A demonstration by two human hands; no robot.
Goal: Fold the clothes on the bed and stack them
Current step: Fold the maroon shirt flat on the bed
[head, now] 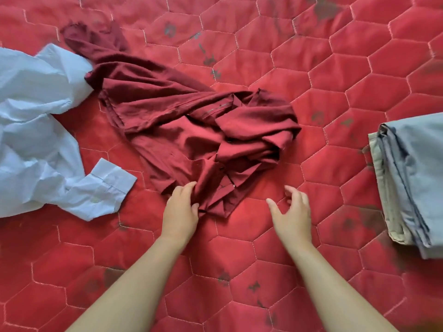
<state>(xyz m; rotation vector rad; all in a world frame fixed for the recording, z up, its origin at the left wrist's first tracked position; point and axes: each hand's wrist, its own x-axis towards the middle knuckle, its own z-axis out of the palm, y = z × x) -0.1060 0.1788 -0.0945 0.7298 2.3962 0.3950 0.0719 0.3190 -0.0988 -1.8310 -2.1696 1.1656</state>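
A crumpled dark red shirt (pixel 182 121) lies bunched in the middle of the bed, one sleeve trailing to the upper left. My left hand (pixel 181 209) grips the near edge of this shirt, fingers curled into the cloth. My right hand (pixel 291 212) hovers just right of that edge, fingers spread and loosely bent, holding nothing. A rumpled light blue shirt (pixel 36 130) lies unfolded at the left, its cuff pointing toward the middle. At the right edge sits a stack of folded clothes (pixel 412 178), grey on top with a beige piece beneath.
The bed is covered by a red quilt (pixel 239 271) stitched in hexagons with dark worn spots. Open quilt lies in front of me and between the red shirt and the folded stack.
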